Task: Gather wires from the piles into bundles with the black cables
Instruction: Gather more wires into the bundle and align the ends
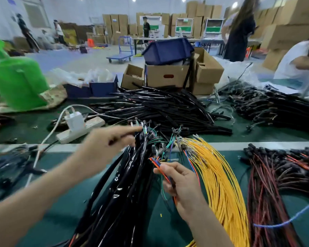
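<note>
Right hand [182,186] pinches thin orange-blue wires [157,162], just beside black cables [128,175] at table middle. Left hand [111,145] blurred at cable tips, grip unclear. Better: align wire ends with cable ends, avoid snagging yellow pile [221,175].

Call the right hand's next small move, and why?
Probably shift the right hand left and lay its pinched orange, blue and green wires against the black cables: they sit right beside that bundle, and the left hand is at the cable ends.
</note>
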